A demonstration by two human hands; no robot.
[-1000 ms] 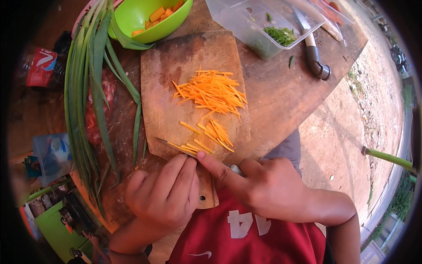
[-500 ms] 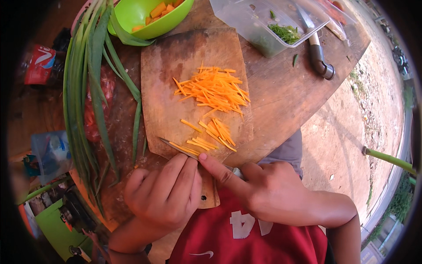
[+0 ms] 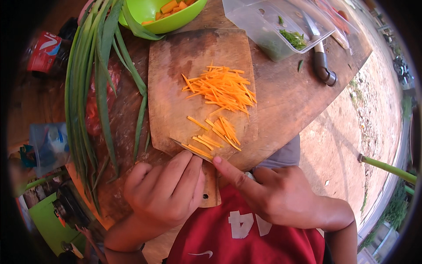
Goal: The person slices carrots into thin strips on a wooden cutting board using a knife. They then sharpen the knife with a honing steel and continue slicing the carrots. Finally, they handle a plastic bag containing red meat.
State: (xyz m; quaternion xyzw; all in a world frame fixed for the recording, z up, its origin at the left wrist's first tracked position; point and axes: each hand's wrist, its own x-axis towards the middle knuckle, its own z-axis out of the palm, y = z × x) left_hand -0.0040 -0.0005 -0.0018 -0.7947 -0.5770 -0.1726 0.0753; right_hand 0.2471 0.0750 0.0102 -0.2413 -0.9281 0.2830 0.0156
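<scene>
Handle of knife (image 3: 191, 150) mostly hidden in grip of right hand (image 3: 278, 194), only pale sliver showing. Just left of grip, fingertips of left hand (image 3: 166, 190) curl out of sight, covering whatever lies beneath; same hand masks part of cutting board (image 3: 173, 83) near its neck. Beyond grip, upper edge crops lime-green bowl (image 3: 176, 22) and clear plastic container (image 3: 271, 47). Far left, spring onions (image 3: 80, 99) run out of frame, screening red plastic bag (image 3: 93, 118), contents unclear.
</scene>
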